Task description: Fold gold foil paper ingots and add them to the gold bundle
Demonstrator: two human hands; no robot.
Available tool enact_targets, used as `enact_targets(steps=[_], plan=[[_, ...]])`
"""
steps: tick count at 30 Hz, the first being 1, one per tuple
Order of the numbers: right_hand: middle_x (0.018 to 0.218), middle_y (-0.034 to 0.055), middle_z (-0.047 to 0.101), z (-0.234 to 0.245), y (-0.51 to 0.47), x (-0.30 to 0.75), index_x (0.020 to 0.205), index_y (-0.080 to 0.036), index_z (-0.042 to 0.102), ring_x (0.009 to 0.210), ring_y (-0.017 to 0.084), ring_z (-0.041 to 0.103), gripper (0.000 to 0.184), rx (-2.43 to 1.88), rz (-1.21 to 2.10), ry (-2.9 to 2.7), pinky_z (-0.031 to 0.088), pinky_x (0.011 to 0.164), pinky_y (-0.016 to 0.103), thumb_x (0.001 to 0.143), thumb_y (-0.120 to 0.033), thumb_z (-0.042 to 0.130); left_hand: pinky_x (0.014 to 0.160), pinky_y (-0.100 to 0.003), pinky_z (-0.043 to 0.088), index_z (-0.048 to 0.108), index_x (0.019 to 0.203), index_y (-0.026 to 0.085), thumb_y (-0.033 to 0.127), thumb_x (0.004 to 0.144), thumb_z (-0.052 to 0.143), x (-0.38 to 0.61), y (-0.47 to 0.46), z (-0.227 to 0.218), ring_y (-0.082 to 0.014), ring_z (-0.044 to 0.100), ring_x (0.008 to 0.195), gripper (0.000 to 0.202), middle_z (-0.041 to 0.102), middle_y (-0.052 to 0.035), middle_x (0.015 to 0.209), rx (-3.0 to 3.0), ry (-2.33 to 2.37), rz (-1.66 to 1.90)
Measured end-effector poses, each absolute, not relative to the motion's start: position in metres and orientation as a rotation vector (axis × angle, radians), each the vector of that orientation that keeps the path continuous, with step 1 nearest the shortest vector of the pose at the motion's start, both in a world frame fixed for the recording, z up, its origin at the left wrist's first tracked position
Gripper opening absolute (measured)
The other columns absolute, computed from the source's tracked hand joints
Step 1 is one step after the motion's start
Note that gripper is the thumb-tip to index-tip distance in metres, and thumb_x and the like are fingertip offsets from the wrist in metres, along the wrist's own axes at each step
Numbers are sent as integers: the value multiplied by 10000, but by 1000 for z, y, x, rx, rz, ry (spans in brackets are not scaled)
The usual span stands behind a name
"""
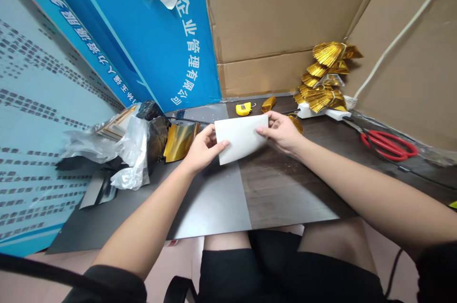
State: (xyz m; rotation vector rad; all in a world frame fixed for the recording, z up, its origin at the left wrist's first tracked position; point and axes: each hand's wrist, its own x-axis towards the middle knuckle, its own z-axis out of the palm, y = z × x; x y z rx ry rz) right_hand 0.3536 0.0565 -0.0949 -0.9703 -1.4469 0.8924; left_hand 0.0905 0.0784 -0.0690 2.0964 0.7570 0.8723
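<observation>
Above the table I hold a white rectangular sheet of paper (242, 138) by both ends, its lower edge slightly curved. My left hand (204, 150) pinches the left end, thumb on the near face and fingers behind. At the upper right, my right hand (282, 132) grips it the same way. Left of my left hand stands a stack of gold foil sheets (179, 142). Beyond the paper lie a yellow tape measure (243, 109) and a small folded gold foil piece (269, 103). Another pleated gold piece (296, 122) shows partly behind my right hand.
Pleated gold foil fans (323, 79) are piled at the back right by a white power strip (314, 111). Red-handled scissors (389, 145) lie to the right near a black cable. Crumpled plastic bags (134, 146) sit on the left. Cardboard panels (264, 17) rise behind the table (285, 193).
</observation>
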Motion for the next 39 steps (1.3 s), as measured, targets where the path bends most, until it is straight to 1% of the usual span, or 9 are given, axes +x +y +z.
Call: enact_targets(steps=[3, 7, 11, 15, 19, 23, 26, 34, 39], plan=[[1059, 50, 726, -88, 55, 357, 1028, -222, 543, 921, 178, 701, 654, -989, 1090, -1339, 594, 845, 347, 640, -632, 873, 833, -331, 568, 345, 1534, 154, 664, 843, 519, 88, 79, -68, -216, 699, 957, 876, 704, -135, 1118, 1818, 613, 825], [961, 117, 746, -87, 53, 359, 960, -164, 592, 812, 213, 723, 644, -1082, 1342, -1403, 617, 707, 356, 558, -522, 946, 820, -307, 557, 205, 1632, 216, 430, 820, 567, 80, 85, -68, -158, 660, 833, 914, 683, -74, 982, 1878, 518, 757], [929, 118, 755, -99, 55, 356, 994, -156, 596, 781, 223, 727, 561, -1172, 1304, -1521, 603, 639, 334, 646, -473, 901, 900, -307, 521, 707, 1272, 200, 290, 887, 622, 78, 89, -71, -154, 608, 939, 404, 633, -86, 1012, 2396, 533, 742], [945, 98, 731, -110, 58, 349, 1173, -137, 604, 829, 219, 710, 535, -1222, 981, -1691, 597, 743, 367, 743, -365, 828, 945, -325, 490, 817, 924, 210, 271, 867, 729, 80, 87, -68, -164, 538, 994, 122, 538, -78, 1002, 2588, 488, 777], [1331, 172, 626, -105, 54, 348, 1263, -146, 630, 1242, 292, 590, 486, -1128, 679, -1913, 458, 1086, 521, 830, -341, 733, 998, -323, 455, 765, 919, 191, 301, 959, 641, 82, 79, -62, -170, 593, 1072, 171, 692, -80, 1103, 2691, 390, 489], [1076, 114, 714, -85, 44, 357, 1073, -152, 735, 984, 234, 662, 395, -914, 763, -2281, 520, 902, 413, 957, -497, 582, 822, -271, 447, 728, 926, 176, 315, 971, 594, 87, 71, -58, -147, 635, 855, 199, 722, -43, 911, 2644, 546, 268], [1068, 112, 715, -75, 38, 361, 1106, -144, 738, 992, 245, 642, 521, -795, 678, -2560, 506, 876, 382, 854, -601, 726, 703, -236, 410, 708, 914, 159, 332, 969, 577, 91, 68, -55, -119, 604, 719, 223, 712, -19, 833, 2583, 655, 210], [924, 106, 702, -82, 31, 348, 931, -136, 718, 898, 208, 631, 326, -802, 550, -2543, 485, 812, 342, 1031, -375, 520, 634, -235, 361, 652, 886, 157, 385, 955, 549, 90, 58, -55, -113, 530, 684, 259, 651, 0, 788, 2418, 837, 124], [912, 91, 693, -87, 27, 341, 920, -139, 692, 868, 202, 622, 196, -873, 465, -2467, 480, 799, 344, 982, -249, 542, 677, -241, 421, 647, 1131, 185, 441, 912, 636, 85, 55, -64, -123, 586, 706, 337, 698, -1, 867, 2347, 867, 235]])
